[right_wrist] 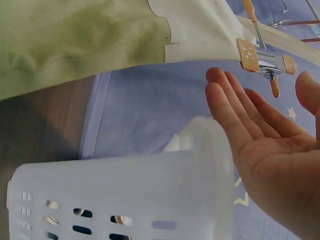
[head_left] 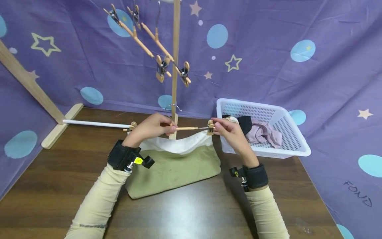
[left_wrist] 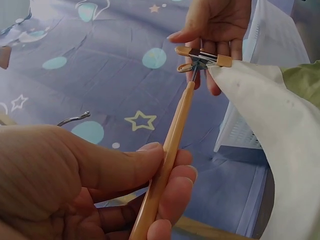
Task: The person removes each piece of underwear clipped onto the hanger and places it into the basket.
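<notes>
My left hand (head_left: 150,127) grips the wooden bar of a clip hanger (left_wrist: 172,142), thumb on one side and fingers curled round the other. The hanger's right clip (right_wrist: 248,56) bites the corner of a white band (head_left: 182,145) on an olive-green cloth piece (head_left: 176,171). Beside that clip is my right hand (head_left: 234,134); its fingers are nearly straight and hold nothing in the right wrist view. The other clip (head_left: 131,126) shows just left of my left hand. The green part spreads over the tabletop, while the white edge rises to the hanger.
A white perforated basket (head_left: 298,151) with pink and dark cloth stands at the right, close to my right hand. Two more clip hangers (head_left: 137,39) hang overhead by a wooden post (head_left: 176,49). A white rod (head_left: 95,123) runs low along the back left.
</notes>
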Demonstrator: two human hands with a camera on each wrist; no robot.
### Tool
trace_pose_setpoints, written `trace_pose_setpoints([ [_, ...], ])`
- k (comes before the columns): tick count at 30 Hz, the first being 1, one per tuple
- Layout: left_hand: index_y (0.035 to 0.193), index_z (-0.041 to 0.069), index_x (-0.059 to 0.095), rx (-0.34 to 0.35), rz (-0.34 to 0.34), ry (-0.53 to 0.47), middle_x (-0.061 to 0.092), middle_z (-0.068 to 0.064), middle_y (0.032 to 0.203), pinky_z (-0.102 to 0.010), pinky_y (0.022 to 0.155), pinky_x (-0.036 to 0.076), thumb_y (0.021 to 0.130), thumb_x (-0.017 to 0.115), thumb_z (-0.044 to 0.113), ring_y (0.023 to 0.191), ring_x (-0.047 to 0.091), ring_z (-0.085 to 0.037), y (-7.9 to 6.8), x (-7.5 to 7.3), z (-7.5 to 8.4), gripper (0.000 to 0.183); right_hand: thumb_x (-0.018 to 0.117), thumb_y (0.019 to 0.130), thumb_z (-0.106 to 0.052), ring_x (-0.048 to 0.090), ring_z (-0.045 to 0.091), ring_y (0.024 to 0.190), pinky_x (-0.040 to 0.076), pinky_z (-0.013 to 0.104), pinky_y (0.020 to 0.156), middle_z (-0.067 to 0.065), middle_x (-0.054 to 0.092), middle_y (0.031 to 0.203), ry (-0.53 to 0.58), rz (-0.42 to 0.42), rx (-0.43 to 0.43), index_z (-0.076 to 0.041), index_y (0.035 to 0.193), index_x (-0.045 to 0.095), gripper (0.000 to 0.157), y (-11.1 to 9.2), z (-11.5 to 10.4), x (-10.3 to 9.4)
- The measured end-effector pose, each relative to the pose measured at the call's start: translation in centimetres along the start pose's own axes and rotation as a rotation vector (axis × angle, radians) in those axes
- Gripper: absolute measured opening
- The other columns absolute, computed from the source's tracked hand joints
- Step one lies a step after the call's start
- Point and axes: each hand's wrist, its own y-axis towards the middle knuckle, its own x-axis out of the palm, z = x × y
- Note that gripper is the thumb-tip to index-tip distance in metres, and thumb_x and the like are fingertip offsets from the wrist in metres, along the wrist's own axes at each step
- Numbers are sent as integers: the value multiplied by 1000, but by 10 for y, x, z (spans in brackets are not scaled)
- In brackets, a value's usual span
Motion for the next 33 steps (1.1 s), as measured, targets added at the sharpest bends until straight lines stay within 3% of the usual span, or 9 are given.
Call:
trace_pose_setpoints([
  [6,100,-1,78,-38,-3,-13,75,-18,112,-27,79,53,101,64,13,96,72,-27,-2,-1,-3,20,57,105,-11,71,5,103,59,27,94,31,59,137,-23,-29,13,8,142,53,41,-3,-1,4],
  [11,91,1,78,-11,7,30,76,-16,109,-24,76,48,100,66,13,96,69,-24,1,-4,0,19,60,103,-9,71,5,101,59,23,92,30,62,134,-27,-18,-1,7,141,54,41,-2,-4,5],
  [19,96,1,78,-7,6,41,76,-16,109,-26,74,51,100,64,11,91,70,-23,2,-5,5,17,62,102,-8,71,9,106,58,23,92,27,69,124,-11,-43,-19,4,135,61,35,3,-8,10],
  [23,98,1,78,-9,5,37,76,-16,107,-27,75,53,100,64,11,88,71,-22,2,-3,3,17,62,101,-6,70,7,101,59,23,88,30,67,122,-17,-30,-3,9,129,62,32,3,-8,11],
  [30,100,1,78,-7,5,33,76,-16,104,-26,73,51,100,64,10,82,68,-17,1,2,1,17,63,100,-4,70,6,96,60,22,86,8,75,111,-20,-12,18,16,123,61,30,1,-6,13],
  [33,102,1,78,-6,0,31,76,-16,102,-25,70,48,100,64,11,77,63,-13,0,4,1,17,63,100,-3,70,6,93,59,21,84,19,73,113,-31,-2,27,16,120,62,28,0,-5,14],
])
